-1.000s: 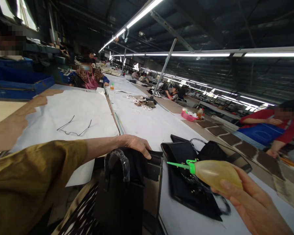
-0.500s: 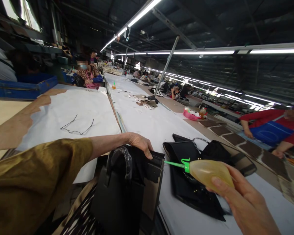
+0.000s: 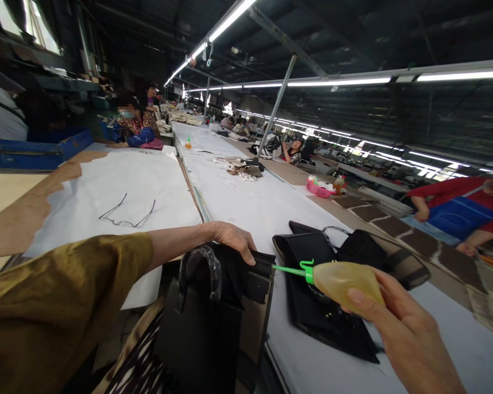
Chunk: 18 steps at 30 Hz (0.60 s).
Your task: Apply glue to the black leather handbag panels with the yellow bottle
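My left hand (image 3: 233, 241) is clamped on the top edge of a black bag (image 3: 199, 339), which sits right in front of me by the tabletop (image 3: 238, 208). My right hand (image 3: 398, 320) grips a yellowish squeeze bottle (image 3: 345, 279), its green nozzle (image 3: 291, 270) pointing at the bag's upper corner; whether the tip touches, I cannot tell

In the lower right of the frame, we have brought our right hand (image 3: 398, 314) and the squeeze bottle (image 3: 345, 282) leftward; the green nozzle (image 3: 290, 270) now ends at the edge of the black bag (image 3: 197, 339). At upper left, the blue sleeve (image 3: 143, 138) of a masked co-worker (image 3: 126, 126) points leftward. At far right, we see a red-clad co-worker (image 3: 443, 189) with one hand dropped beside the blue apron (image 3: 456, 219).
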Available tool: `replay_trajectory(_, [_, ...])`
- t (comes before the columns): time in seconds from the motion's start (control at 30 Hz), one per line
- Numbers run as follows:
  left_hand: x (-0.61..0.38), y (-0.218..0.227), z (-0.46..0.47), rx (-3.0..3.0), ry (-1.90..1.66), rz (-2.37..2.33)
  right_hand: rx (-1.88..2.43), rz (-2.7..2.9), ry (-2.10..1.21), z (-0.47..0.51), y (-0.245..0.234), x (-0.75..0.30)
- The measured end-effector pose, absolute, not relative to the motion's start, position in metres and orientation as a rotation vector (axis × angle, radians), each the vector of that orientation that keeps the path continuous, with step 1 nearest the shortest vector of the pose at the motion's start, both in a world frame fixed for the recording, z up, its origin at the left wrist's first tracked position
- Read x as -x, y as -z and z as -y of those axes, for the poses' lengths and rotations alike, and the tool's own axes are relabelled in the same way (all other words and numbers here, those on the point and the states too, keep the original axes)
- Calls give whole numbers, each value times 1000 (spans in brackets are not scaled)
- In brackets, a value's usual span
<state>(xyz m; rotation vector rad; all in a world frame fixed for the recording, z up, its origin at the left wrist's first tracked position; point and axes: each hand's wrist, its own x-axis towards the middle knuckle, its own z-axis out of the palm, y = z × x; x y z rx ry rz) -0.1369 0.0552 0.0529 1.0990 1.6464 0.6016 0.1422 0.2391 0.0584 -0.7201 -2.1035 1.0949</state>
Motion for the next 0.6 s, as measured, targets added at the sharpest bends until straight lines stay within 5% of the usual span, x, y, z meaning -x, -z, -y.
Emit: replay_trajectory(0.6, [140,-57,-56,-1270,-539,-1746,652,2120,-1103,-231,-51,-148])
